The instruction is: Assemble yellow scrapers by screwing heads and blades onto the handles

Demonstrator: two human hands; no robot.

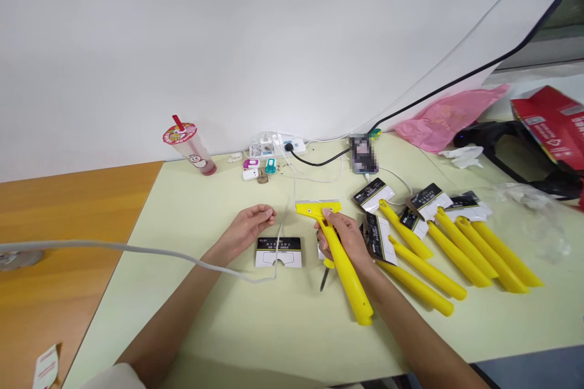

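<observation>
My right hand (pixel 344 234) grips a yellow scraper (pixel 347 270) below its wide head. The scraper's blade edge faces the wall and its long handle slants back toward me. Under the same hand a screwdriver (pixel 325 276) with a dark shaft points down; the hand covers most of its yellow handle, and I cannot tell whether it is held. To the left, my left hand (pixel 249 228) hovers with thumb and fingertips pinched together; anything between them is too small to make out. Just below it lies a black-and-white printed card (pixel 279 244) with a notch.
Several yellow scrapers (pixel 456 255) with cards lie on the right. A lidded drink cup (pixel 191 149), a power strip (pixel 296 144) and a phone (pixel 364 155) stand along the wall. A white cable (pixel 182 259) crosses over my left forearm. A pink bag (pixel 449 118) sits far right.
</observation>
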